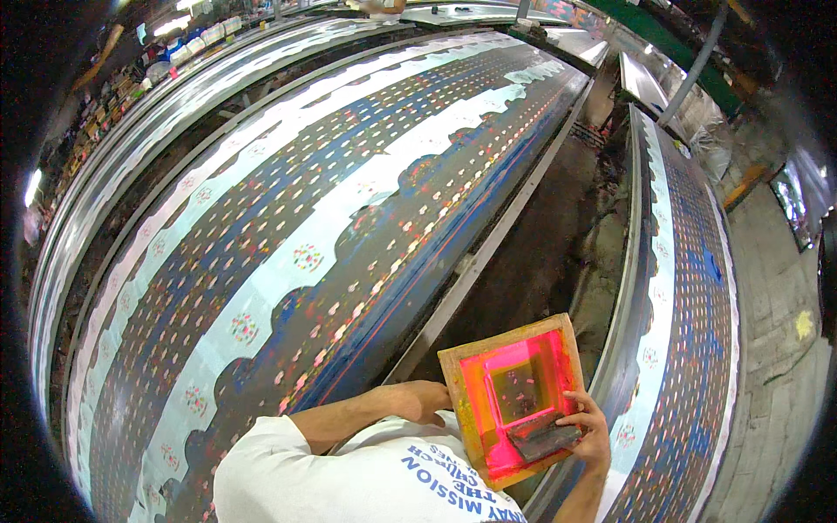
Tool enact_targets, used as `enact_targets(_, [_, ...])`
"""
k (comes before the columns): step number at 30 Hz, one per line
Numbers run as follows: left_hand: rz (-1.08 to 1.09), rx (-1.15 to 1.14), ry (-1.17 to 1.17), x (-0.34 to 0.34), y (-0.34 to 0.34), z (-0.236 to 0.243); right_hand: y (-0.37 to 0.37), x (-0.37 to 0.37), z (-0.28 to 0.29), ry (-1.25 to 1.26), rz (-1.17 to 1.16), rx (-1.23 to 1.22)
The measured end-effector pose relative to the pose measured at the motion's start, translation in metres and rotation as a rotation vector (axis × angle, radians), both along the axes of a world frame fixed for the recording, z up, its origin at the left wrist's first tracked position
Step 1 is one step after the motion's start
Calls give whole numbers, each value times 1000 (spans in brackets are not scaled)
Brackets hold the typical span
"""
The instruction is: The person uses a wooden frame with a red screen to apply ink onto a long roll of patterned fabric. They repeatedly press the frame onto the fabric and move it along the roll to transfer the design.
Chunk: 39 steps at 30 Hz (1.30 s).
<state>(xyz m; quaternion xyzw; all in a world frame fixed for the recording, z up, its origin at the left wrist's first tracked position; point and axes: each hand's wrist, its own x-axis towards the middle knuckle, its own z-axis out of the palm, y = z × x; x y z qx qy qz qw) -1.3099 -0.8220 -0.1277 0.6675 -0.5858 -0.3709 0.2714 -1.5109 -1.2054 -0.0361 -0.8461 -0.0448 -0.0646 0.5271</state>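
Note:
A wooden-framed printing screen (510, 338), its inside smeared with bright pink and orange ink, is tilted up in front of my body. My right hand (588, 427) grips its right side, fingers bent over the edge onto a dark squeegee blade (540, 441) that lies across the lower part of the mesh. A small patterned area shows in the middle of the mesh. Close by the screen's left side is my left hand (423, 403), bent in against my white shirt. Its fingertips are partly hidden, so whether it touches the frame cannot be told.
On my left, a long printing table (340, 305) bears pale scalloped fabric strips (270, 292) with round multicoloured dot prints. Another table (697, 288) with a similar strip runs along my right. A dark aisle (532, 270) lies between them. Farther left stand more long tables.

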Motion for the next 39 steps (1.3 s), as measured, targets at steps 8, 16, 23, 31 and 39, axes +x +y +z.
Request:
enact_targets(8, [385,165,145,130,-173,-40,-156,189,-33,77,103,87])
enact_targets(16, [331,72,-49,298,-281,10,-310,347,-11,43,184,5])
enact_targets(23, [508,173,376,424,-377,56,-419,467,-20,67,138,1])
enact_targets(31, [460,-137,237,609,-514,77,-555,650,45,73,95,-214])
enact_targets(39, [431,-85,-122,755,-595,1,-640,842,54,97,261,-218])
